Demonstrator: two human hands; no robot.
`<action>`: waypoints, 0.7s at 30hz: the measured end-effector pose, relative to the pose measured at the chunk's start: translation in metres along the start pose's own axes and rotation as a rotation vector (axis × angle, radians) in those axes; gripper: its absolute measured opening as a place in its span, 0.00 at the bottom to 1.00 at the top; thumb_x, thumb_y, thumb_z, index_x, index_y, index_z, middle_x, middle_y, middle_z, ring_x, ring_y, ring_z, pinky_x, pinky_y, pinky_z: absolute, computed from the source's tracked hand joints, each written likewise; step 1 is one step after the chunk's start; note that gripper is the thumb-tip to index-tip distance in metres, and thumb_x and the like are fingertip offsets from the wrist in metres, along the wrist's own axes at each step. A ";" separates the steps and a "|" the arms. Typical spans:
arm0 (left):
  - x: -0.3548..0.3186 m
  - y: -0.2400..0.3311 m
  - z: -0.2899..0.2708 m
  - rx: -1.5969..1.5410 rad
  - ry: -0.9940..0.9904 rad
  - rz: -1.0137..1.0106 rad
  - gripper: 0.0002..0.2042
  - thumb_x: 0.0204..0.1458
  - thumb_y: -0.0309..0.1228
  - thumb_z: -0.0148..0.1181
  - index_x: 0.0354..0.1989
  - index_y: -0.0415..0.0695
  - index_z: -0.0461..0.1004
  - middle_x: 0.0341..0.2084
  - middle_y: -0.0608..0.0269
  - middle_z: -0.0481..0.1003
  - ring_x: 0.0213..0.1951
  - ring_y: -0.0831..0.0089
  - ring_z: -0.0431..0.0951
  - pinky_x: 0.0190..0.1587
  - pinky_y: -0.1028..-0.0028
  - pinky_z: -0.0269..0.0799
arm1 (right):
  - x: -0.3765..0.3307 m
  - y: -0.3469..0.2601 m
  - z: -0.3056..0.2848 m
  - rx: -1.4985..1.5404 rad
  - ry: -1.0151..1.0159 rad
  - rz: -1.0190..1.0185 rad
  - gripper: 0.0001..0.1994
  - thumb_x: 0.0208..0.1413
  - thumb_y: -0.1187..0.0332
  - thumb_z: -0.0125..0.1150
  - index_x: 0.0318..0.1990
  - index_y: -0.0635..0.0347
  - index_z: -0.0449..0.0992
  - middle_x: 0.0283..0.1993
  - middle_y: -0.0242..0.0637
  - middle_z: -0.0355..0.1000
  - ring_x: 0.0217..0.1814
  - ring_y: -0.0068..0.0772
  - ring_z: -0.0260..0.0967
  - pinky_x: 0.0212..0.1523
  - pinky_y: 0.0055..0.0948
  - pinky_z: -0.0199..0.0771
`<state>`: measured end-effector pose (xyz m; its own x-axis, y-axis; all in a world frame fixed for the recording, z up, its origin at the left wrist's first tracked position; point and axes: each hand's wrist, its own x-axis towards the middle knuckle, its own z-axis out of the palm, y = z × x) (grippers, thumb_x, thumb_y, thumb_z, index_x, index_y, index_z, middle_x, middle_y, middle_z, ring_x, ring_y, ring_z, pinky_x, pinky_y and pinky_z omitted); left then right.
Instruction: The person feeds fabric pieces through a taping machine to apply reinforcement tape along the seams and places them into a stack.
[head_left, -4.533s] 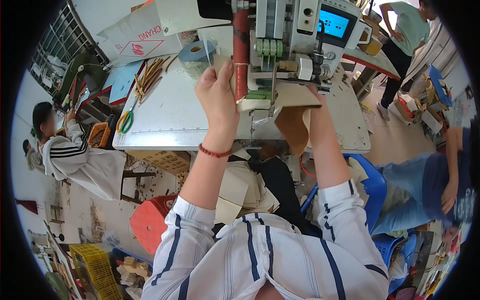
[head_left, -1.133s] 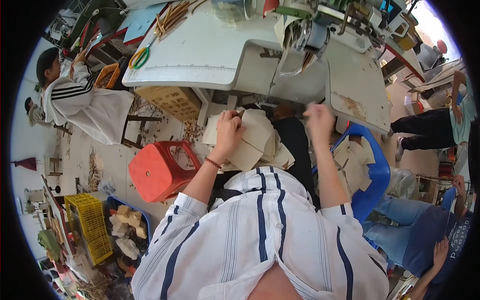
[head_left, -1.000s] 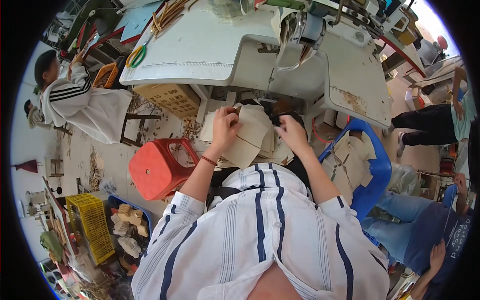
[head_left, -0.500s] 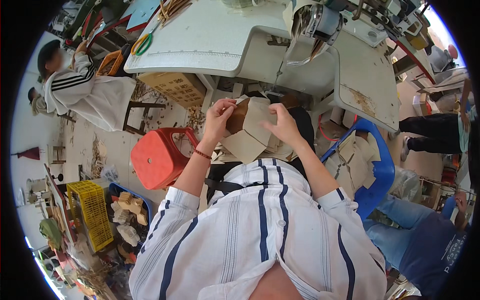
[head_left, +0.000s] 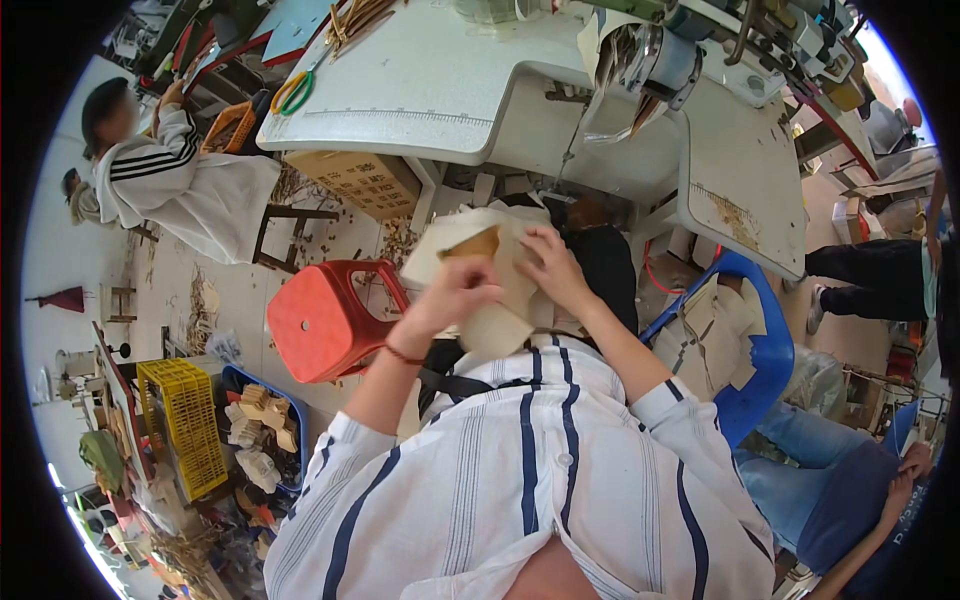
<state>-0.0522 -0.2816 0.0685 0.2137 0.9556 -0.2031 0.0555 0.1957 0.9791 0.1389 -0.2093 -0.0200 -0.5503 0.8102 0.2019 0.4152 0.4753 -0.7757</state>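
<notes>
Over my lap lie flat cream sheet pieces (head_left: 432, 250), like leather or card cut-outs, overlapping in a pile. A brown patch (head_left: 474, 243) shows among them near the top. My left hand (head_left: 460, 292) is above the near part of the pile, somewhat blurred, its fingers curled in and thumb near them; whatever they hold is hidden. A cream flap (head_left: 495, 332) hangs just below that hand. My right hand (head_left: 553, 268) rests at the right edge of the pieces, fingers apart and bent, fingertips touching the cream surface.
A white work table (head_left: 400, 100) with a machine (head_left: 660, 65) stands ahead; green-and-orange-handled scissors (head_left: 293, 92) lie on it. A red stool (head_left: 325, 318) is at my left, a blue chair (head_left: 765, 345) holding cream pieces at my right. Other people sit on both sides.
My left hand has moved right and nearer to me, from the pile's left edge to over its near part. My right hand has come down onto the pieces, and the cream pieces have shifted.
</notes>
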 end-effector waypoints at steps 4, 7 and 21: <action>-0.025 0.051 -0.032 -0.374 0.083 0.177 0.06 0.42 0.23 0.58 0.20 0.41 0.67 0.15 0.73 0.64 0.20 0.86 0.62 0.23 0.84 0.57 | -0.003 -0.019 0.000 0.034 -0.038 0.058 0.22 0.44 0.65 0.62 0.48 0.59 0.67 0.53 0.40 0.57 0.54 0.43 0.59 0.50 0.34 0.63; -0.028 0.066 -0.043 -0.446 0.085 0.203 0.07 0.41 0.24 0.59 0.19 0.41 0.66 0.14 0.71 0.64 0.19 0.85 0.62 0.21 0.83 0.56 | -0.001 -0.017 0.001 0.054 -0.013 0.052 0.23 0.44 0.64 0.62 0.49 0.58 0.65 0.54 0.40 0.56 0.54 0.45 0.60 0.49 0.34 0.64; -0.037 0.158 -0.076 -0.223 -0.123 0.464 0.07 0.41 0.23 0.61 0.20 0.41 0.67 0.17 0.70 0.68 0.22 0.81 0.68 0.26 0.82 0.62 | 0.027 -0.056 -0.051 -0.112 -0.385 0.314 0.25 0.43 0.65 0.63 0.50 0.57 0.64 0.50 0.41 0.62 0.51 0.43 0.62 0.46 0.31 0.66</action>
<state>-0.1255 -0.2690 0.2319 0.2798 0.9225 0.2659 -0.2780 -0.1873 0.9422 0.1376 -0.1972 0.0594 -0.6047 0.7447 -0.2826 0.6673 0.2800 -0.6901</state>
